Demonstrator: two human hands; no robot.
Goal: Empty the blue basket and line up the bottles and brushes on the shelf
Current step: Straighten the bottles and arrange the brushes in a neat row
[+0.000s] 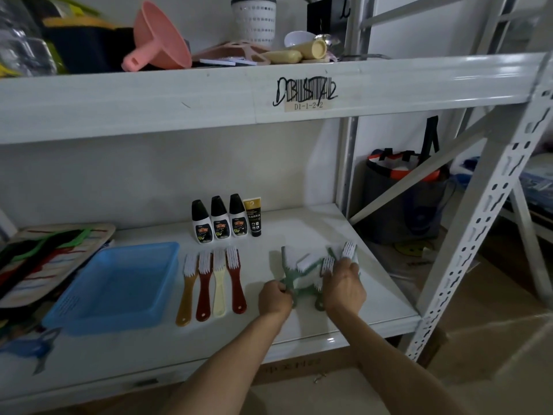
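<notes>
Your left hand pinches 1 handle of the tangled green brushes; your right hand grips others. Separate them, aligning each beside the red brush.

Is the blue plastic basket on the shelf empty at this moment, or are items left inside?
Empty: the blue plastic basket shows only its bare floor, nothing inside.

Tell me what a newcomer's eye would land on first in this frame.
Both hands, left and right, grip a jumble of green-handled brushes at the shelf's right front. Left of them four brushes lie in a neat row beside the empty blue basket, with three black-capped bottles and a tube lined up behind.
</notes>
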